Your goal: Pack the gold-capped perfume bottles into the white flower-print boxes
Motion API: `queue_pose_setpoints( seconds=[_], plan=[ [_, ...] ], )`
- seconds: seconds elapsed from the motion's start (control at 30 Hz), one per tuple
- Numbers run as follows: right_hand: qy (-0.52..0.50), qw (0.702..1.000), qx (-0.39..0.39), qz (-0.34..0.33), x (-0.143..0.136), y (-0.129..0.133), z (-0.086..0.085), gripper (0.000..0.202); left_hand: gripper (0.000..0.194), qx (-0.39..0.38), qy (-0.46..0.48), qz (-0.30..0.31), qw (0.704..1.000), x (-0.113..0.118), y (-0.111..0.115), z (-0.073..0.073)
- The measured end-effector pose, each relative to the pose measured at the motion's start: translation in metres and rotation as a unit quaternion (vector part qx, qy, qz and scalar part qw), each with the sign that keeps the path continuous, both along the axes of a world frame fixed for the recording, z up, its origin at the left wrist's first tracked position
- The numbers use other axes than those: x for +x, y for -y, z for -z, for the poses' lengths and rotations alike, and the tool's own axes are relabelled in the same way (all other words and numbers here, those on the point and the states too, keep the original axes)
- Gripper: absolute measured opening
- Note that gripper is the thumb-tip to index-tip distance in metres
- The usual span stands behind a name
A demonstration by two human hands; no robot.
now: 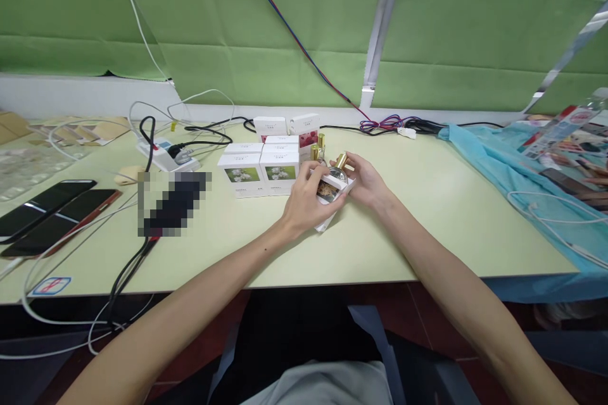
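Gold-capped bottle (340,168) is tilted at the end of a printed box (327,192), just right of the white boxes (279,171). The printed box is gripped by the curled left hand (308,199); the bottle is pinched by the partly closed right hand (365,178). Behind them, beside the white boxes, more gold-capped bottles (314,152) are stood. On the table (418,171), phones (61,218) are laid well left of those boxes.

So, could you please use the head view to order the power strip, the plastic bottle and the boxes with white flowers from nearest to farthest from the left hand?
From the left hand:
1. Boxes with white flowers, just to its left.
2. Power strip, farther left.
3. Plastic bottle, far right.
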State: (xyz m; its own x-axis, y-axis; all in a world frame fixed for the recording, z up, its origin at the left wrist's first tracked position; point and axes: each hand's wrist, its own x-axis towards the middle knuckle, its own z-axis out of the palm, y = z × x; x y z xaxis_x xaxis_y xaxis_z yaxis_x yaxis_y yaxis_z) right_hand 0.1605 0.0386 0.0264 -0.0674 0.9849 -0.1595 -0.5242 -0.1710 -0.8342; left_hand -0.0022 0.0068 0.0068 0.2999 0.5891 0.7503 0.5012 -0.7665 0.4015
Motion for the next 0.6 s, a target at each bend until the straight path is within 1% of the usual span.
queue_pose_setpoints(
  seconds=[0.13, 0.27, 0.43, 0.6],
  plan=[
    [-0.026, 1.0, 0.006, -0.016, -0.0044, 0.0027, -0.0003, 0.018, 0.037, -0.008, 0.002, -0.002, 1.0, 0.0005, 0.0003, 0.0005],
    [-0.052, 0.998, 0.013, -0.017, -0.0073, 0.0042, -0.0001, 0.016, 0.038, -0.007, 0.008, 0.001, 1.0, 0.0005, 0.0003, 0.0016],
    [-0.032, 0.999, 0.031, -0.008, -0.0083, 0.0028, 0.0039, 0.021, 0.038, -0.016, 0.001, 0.002, 1.0, 0.0, -0.0005, 0.0028],
    [-0.037, 0.999, 0.036, 0.003, -0.0097, 0.0017, 0.0073, 0.021, 0.037, -0.013, -0.003, 0.016, 1.0, -0.0003, -0.001, 0.002]
  ],
)
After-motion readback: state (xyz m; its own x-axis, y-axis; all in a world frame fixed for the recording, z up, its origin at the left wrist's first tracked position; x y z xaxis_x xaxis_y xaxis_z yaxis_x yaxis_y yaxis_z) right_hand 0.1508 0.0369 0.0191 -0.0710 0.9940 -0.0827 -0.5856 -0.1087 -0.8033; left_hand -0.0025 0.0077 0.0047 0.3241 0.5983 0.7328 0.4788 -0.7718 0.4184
